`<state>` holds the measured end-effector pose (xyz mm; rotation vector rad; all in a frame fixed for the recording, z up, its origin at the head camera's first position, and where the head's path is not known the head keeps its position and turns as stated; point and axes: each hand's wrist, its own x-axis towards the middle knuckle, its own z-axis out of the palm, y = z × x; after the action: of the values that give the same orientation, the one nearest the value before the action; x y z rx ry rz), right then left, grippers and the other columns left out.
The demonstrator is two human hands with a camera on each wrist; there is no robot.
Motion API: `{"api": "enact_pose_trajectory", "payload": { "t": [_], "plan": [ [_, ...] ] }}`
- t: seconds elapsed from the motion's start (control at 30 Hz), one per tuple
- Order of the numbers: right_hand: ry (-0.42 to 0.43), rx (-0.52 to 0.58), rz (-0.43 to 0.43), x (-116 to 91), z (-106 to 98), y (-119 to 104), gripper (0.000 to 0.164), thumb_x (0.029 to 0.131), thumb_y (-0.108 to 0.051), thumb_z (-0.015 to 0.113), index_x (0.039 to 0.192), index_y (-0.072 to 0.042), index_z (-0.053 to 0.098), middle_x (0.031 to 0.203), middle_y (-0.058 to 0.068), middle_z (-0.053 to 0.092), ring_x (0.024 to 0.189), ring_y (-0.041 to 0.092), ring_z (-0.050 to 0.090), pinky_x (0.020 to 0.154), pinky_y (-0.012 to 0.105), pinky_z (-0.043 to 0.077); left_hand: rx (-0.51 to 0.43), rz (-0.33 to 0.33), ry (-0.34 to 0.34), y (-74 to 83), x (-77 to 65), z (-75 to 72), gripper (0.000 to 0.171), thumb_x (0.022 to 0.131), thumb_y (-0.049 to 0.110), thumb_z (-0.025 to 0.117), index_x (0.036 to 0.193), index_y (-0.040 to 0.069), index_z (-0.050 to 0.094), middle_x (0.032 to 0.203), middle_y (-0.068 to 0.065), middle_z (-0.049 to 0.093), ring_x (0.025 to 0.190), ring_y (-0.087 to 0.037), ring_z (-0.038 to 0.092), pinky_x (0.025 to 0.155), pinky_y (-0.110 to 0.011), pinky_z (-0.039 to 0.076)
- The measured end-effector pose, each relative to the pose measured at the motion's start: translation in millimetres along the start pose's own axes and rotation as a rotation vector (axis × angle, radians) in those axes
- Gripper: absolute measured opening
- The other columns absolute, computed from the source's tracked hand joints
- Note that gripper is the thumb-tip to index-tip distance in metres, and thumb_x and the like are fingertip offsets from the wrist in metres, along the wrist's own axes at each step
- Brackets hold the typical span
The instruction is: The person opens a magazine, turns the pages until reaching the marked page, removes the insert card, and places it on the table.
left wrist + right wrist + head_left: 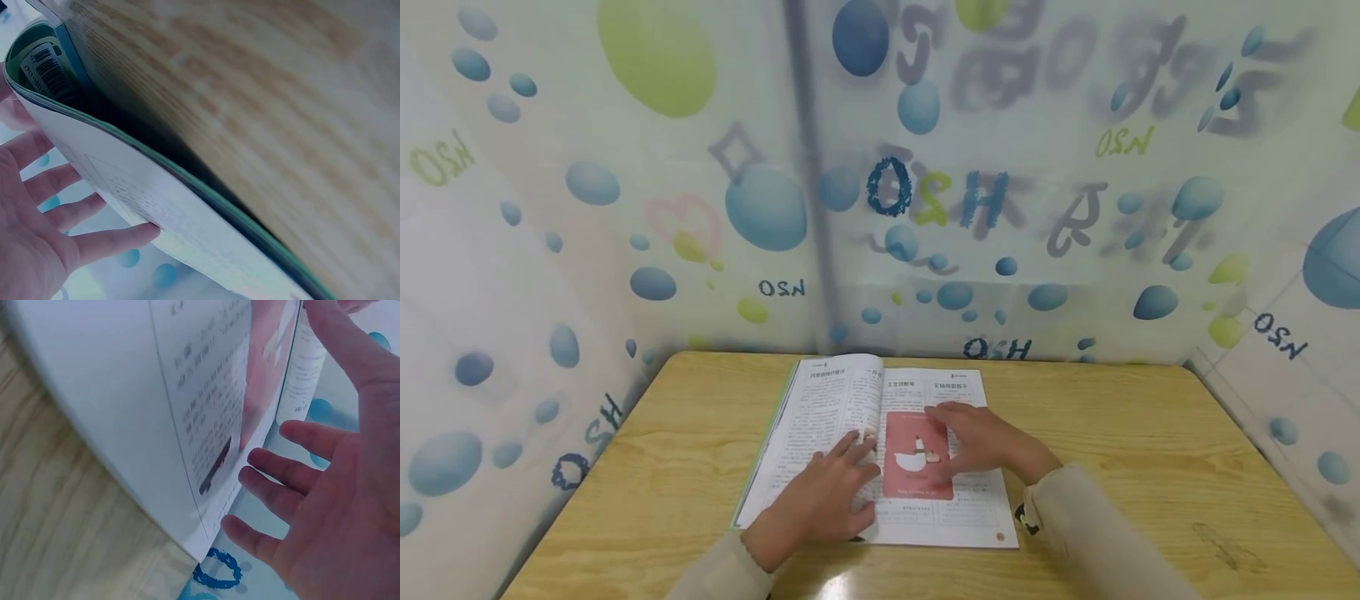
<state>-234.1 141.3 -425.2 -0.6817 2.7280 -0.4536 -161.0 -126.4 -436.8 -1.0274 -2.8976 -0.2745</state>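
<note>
An open magazine (820,425) lies on the table, its printed pages spread either side of the fold. On its right page is a red card (901,433) with a white drawing. My left hand (827,492) rests over the lower left page near the fold, fingers spread; in the left wrist view the little fingertip touches the page, and a barcode label (47,72) shows under the curved cover. My right hand (985,437) reaches across the right page with its fingers at the card's right edge. The right wrist view shows these fingers (281,481) extended and apart.
The wooden table (1112,417) extends to both sides of the magazine. Behind it and at the sides hang pale sheets (865,317) printed with blue and green drops and mirrored lettering. A dark strap (1027,518) shows at my right wrist.
</note>
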Motion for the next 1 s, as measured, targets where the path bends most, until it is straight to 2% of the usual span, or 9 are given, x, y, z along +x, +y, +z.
{"api": "enact_pose_trajectory", "payload": {
  "t": [0.3,0.67,0.8,1.0],
  "plan": [
    [0.042,-0.047,0.018,4.4,6.5,-4.7,0.095,0.069,-0.064,0.08,0.148,-0.021,0.049,0.149,0.008,0.048,0.137,0.032,0.042,0.111,0.054,0.036,0.018,0.01,0.014,2.1,-0.4,-0.8,0.034,0.084,0.031,0.065,0.111,0.014,0.072,0.142,-0.013,0.054,0.134,-0.038,0.046,0.079,-0.061,0.053],
    [0.041,-0.063,0.013,9.3,4.5,-7.1,0.093,0.067,-0.061,0.084,0.146,-0.024,0.052,0.137,0.005,0.053,0.123,0.027,0.05,0.107,0.05,0.04,0.017,0.012,0.005,1.4,0.6,-1.0,0.034,0.085,0.032,0.064,0.112,0.014,0.072,0.143,-0.013,0.053,0.135,-0.039,0.044,0.08,-0.063,0.052],
    [0.046,-0.033,0.012,10.8,4.5,-6.2,0.092,0.064,-0.059,0.086,0.143,-0.026,0.054,0.128,0.003,0.054,0.112,0.024,0.052,0.1,0.047,0.045,0.011,0.009,0.005,1.3,0.4,-0.9,0.034,0.085,0.032,0.064,0.112,0.014,0.072,0.144,-0.013,0.053,0.136,-0.039,0.044,0.08,-0.063,0.052],
    [0.083,0.082,-0.008,10.7,5.0,-2.2,0.086,0.064,-0.049,0.09,0.139,-0.028,0.055,0.118,-0.002,0.049,0.101,0.019,0.052,0.094,0.041,0.05,0.004,0.002,0.0,1.2,0.4,-0.2,0.035,0.085,0.032,0.064,0.113,0.014,0.072,0.144,-0.013,0.052,0.136,-0.039,0.043,0.08,-0.064,0.052]
  ]
}}
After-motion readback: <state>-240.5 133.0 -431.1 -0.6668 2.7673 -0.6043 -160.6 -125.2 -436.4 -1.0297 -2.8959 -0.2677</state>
